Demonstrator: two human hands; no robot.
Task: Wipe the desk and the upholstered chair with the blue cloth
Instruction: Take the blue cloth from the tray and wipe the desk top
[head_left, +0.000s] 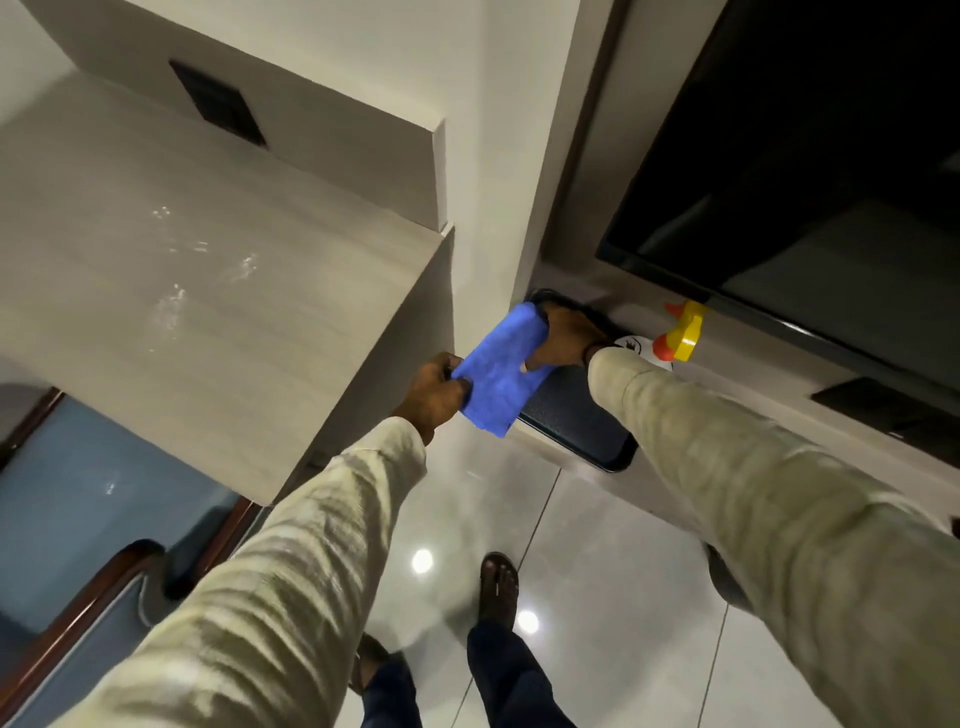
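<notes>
A person's left hand and right hand are both gripping the folded blue cloth above a dark tray, just beyond the desk's right edge; wiping is seemingly not begun, and next the cloth needs bringing onto the desk.

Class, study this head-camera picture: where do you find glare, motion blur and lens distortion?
Head view: two round lamp reflections glare on the glossy grey floor tiles; the beige sleeves and the pale wooden desk top are smeared by motion; the wide lens bends the wall and desk edges; the dark glossy screen mirrors the room faintly; the folded blue cloth stays fairly sharp.
</notes>
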